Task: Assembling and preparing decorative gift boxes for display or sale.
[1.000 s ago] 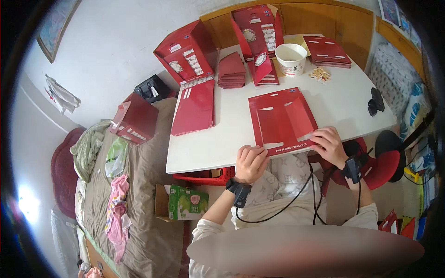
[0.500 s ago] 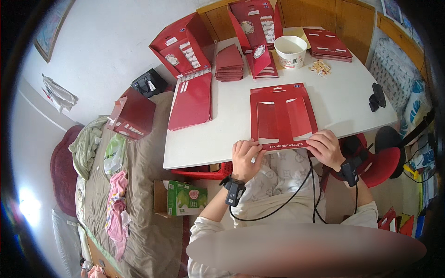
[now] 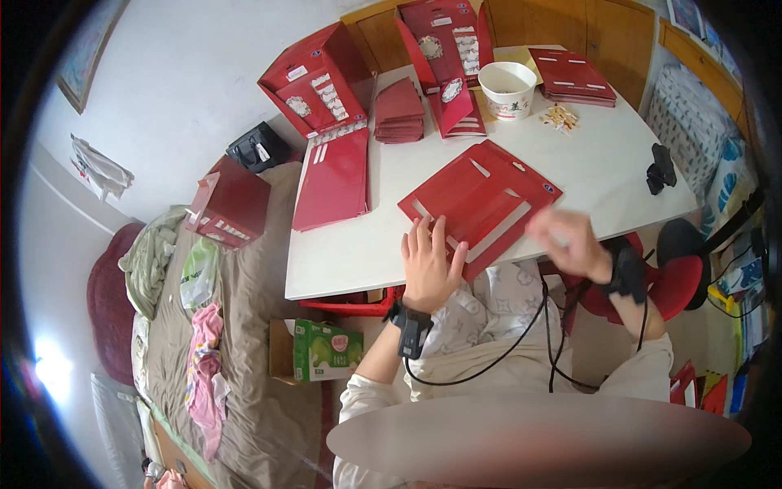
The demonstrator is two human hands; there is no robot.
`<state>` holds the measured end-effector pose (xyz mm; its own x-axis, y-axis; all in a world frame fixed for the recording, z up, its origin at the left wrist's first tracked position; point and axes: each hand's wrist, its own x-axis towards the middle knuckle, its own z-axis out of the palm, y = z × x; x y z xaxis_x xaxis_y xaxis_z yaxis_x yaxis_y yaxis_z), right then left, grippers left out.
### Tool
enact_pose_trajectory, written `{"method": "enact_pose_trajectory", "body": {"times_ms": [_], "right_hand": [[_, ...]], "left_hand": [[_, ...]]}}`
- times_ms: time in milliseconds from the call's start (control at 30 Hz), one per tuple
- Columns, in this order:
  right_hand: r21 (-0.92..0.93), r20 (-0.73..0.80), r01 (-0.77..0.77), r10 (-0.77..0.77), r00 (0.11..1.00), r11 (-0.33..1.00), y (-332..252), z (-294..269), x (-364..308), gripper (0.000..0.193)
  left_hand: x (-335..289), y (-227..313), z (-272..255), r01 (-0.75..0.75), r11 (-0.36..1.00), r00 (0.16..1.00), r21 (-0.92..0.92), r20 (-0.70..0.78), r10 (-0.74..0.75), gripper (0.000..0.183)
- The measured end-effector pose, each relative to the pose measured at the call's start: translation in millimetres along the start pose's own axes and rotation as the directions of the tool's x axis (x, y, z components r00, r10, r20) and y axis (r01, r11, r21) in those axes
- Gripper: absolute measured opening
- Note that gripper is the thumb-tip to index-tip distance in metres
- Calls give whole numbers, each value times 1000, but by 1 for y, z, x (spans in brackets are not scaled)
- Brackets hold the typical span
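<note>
A flat red cardboard folder [image 3: 476,191] with white-edged cut-outs and a hanging hole lies turned at an angle on the white table [image 3: 391,257], one corner over the near edge. My left hand [image 3: 432,265] rests on the folder's near left part, fingers spread. Close to its right side is my right hand [image 3: 574,240], fingers bent and blurred; I cannot tell whether it touches the folder. Both wrists carry black devices with cables.
Red display boxes [image 3: 326,77] stand at the table's back, beside stacks of red card [image 3: 401,112] and red folders [image 3: 574,77]. A white paper tub [image 3: 509,91] stands by small scattered pieces [image 3: 560,118]. A black object [image 3: 661,169] lies at the right edge.
The folder has turned clockwise on the table. My right hand has come off its near right corner and is moving; my left hand has spread its fingers over the folder's edge.
</note>
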<state>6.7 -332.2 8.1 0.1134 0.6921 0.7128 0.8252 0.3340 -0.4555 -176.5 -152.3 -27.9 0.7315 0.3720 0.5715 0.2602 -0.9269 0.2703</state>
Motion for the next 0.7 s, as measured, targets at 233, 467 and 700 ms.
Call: {"method": "enact_pose_trajectory", "body": {"times_ms": [233, 467, 700], "right_hand": [[49, 16, -516, 516, 856, 855, 127, 8, 44, 33], [347, 259, -846, 826, 501, 405, 112, 4, 67, 38], [596, 512, -791, 695, 505, 135, 89, 11, 56, 31]], "left_hand": [[30, -12, 3, 128, 990, 970, -68, 217, -110, 80], [32, -31, 1, 91, 979, 951, -182, 307, -31, 85], [48, -15, 2, -70, 994, 960, 79, 277, 46, 81]]}}
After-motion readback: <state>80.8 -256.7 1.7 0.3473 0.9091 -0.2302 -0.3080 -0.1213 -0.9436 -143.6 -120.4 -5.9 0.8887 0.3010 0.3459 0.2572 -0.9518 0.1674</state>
